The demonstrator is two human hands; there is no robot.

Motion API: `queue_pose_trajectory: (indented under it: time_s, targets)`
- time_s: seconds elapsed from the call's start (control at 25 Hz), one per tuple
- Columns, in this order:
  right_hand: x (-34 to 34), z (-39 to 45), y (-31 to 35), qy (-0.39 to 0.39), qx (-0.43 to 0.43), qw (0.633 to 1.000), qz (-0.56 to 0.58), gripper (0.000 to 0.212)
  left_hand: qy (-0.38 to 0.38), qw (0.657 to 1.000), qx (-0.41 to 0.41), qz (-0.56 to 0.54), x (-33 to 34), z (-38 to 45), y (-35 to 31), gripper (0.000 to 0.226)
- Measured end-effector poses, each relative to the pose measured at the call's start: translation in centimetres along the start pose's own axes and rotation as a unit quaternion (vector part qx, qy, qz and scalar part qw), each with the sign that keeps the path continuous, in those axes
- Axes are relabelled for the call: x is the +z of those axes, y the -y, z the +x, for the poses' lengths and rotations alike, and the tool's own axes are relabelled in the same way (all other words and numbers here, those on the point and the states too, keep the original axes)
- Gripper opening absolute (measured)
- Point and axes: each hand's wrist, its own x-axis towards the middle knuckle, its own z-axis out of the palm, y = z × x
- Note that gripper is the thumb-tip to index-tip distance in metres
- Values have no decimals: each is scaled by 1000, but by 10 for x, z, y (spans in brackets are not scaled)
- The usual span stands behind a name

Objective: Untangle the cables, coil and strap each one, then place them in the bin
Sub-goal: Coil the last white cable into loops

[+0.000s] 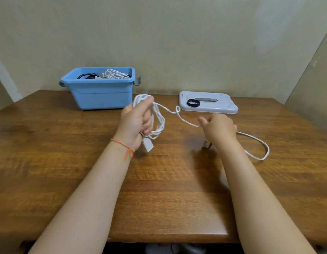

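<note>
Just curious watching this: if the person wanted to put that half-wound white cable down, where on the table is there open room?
Bare wood lies left of the left hand, in front of the blue bin, and along the near edge between the forearms. It is crowded right of the right hand, where the white cable loops, and by the grey lid.

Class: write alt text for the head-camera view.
Left hand grips a coiled white cable; right hand pinches its loose tail. Behind stand a blue bin of cables and a grey lid holding a black strap.
</note>
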Motion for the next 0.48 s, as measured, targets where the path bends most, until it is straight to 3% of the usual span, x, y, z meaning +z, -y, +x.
queue_pose_trajectory:
  time_s: [0.08, 0.16, 0.24, 0.28, 0.36, 0.48]
  targets:
    - [-1, -5, 4, -56, -45, 997, -11, 27, -54, 998, -6, 34, -1, 2, 1, 36]
    - [-9, -15, 15, -66, -105, 974, 192, 31, -63, 993, -22, 93, 1, 1, 5, 35]
    - [-18, -32, 31, 31, -132, 905, 404, 33, -55, 992, -25, 115, 5, -1, 8, 36]
    - [-17, -39, 37, 90, -145, 884, 436, 34, -55, 991, -21, 120, 7, -1, 9, 37]
    - [-6, -47, 42, 162, -160, 878, 422, 39, -62, 988, -9, 140, 8, 1, 11, 38]
    - [-2, -44, 41, 154, -140, 882, 423, 10, -67, 973, 23, 218, 5, 4, 16, 39]
